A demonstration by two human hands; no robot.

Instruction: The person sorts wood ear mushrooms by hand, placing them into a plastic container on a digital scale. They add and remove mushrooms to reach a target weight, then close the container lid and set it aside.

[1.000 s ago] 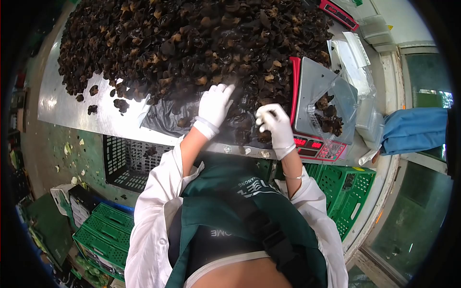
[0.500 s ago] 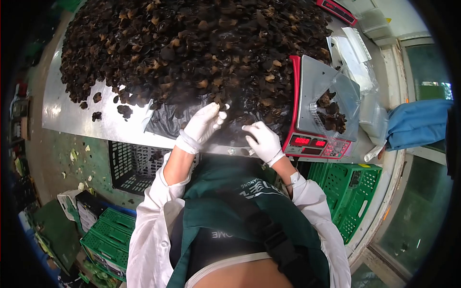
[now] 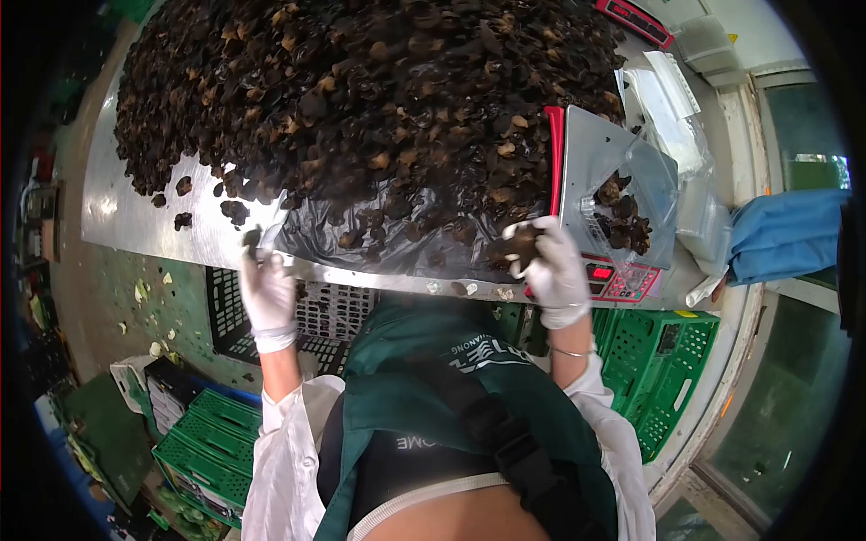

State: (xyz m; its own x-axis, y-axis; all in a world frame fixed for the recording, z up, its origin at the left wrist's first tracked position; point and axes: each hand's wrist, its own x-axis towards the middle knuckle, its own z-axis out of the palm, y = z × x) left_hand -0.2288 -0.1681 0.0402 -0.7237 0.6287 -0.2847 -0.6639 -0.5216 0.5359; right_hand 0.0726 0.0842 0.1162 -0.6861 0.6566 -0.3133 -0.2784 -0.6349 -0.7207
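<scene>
A big heap of dark brown wood ear mushrooms (image 3: 361,99) covers the metal table, its near part lying on black plastic sheeting (image 3: 316,236). My left hand (image 3: 269,293), in a white glove, is over the table's near edge at the left, its fingers closed on a small dark wood ear piece (image 3: 252,238). Beside the scale, my gloved right hand (image 3: 561,275) grips a wood ear clump (image 3: 520,243). On the red digital scale (image 3: 586,135) rests a clear plastic tray (image 3: 663,212) with several wood ears (image 3: 622,216) inside.
Clear plastic packaging (image 3: 672,117) lies right of the scale, with another red scale (image 3: 634,20) at the far right. A black crate (image 3: 239,334) stands below the table's left edge. Green crates stand at right (image 3: 654,379) and lower left (image 3: 203,451). Blue cloth (image 3: 785,234) hangs at right.
My left hand has moved left and down from the heap with a small piece. My right hand has shifted right to the scale's edge and now holds a wood ear clump.
</scene>
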